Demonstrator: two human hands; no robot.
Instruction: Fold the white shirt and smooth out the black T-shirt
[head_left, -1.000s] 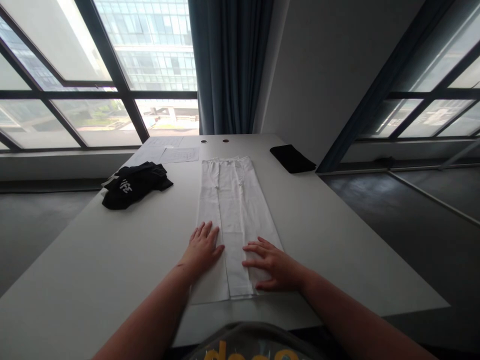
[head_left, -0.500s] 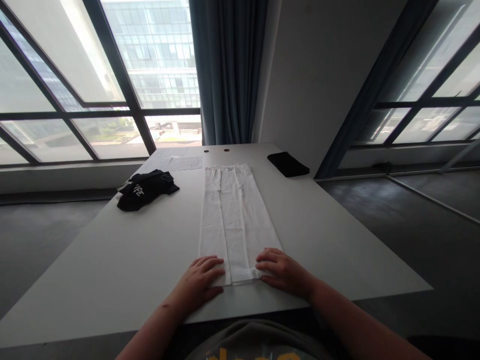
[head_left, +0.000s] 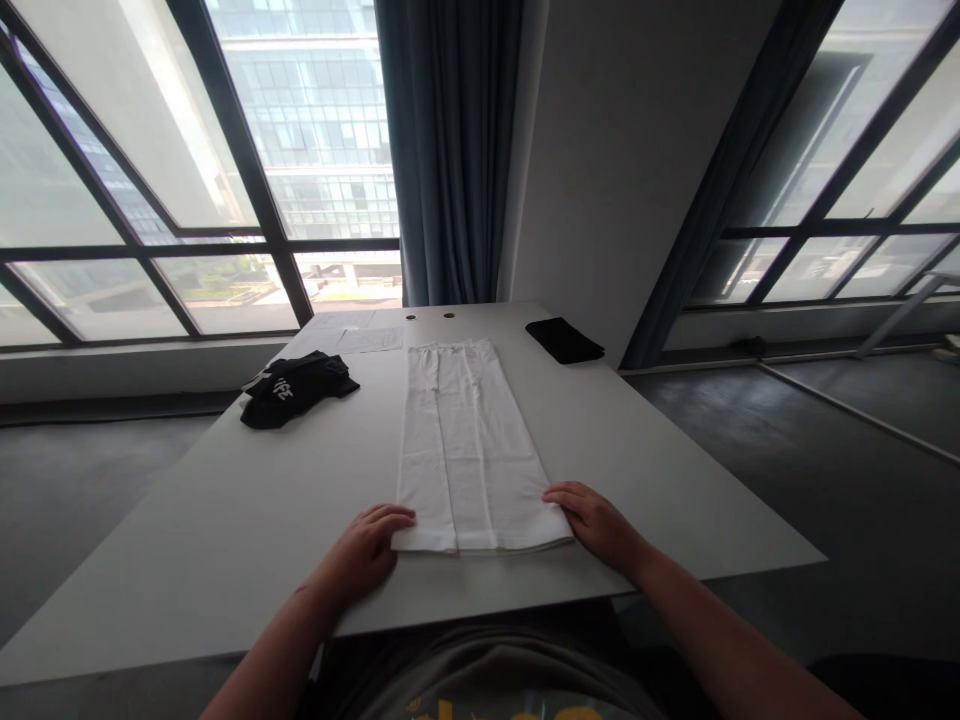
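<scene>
White trousers (head_left: 472, 450) lie flat on the white table, their waist at the far end and the hem towards me. At the near left corner of the hem, my left hand (head_left: 367, 545) has its fingers closed over the side edge, with the thumb hidden. My right hand (head_left: 600, 522) grips the opposite side edge just above the hem, fingertips on top of the cloth. Between the hands the hem is spread wide and nearly straight, and a long seam or fold line runs up the fabric.
On the left of the table (head_left: 247, 560) lies a crumpled black garment (head_left: 300, 388) with white lettering. A folded black cloth (head_left: 566, 340) rests at the far right. Paper sheets (head_left: 371, 340) lie near the window, beside two round holes. A blue curtain (head_left: 454, 150) hangs behind.
Both hands have moved outward, from on top of the trousers near the hem to its two sides. The hem now looks wider and straighter. The view has tilted up slightly.
</scene>
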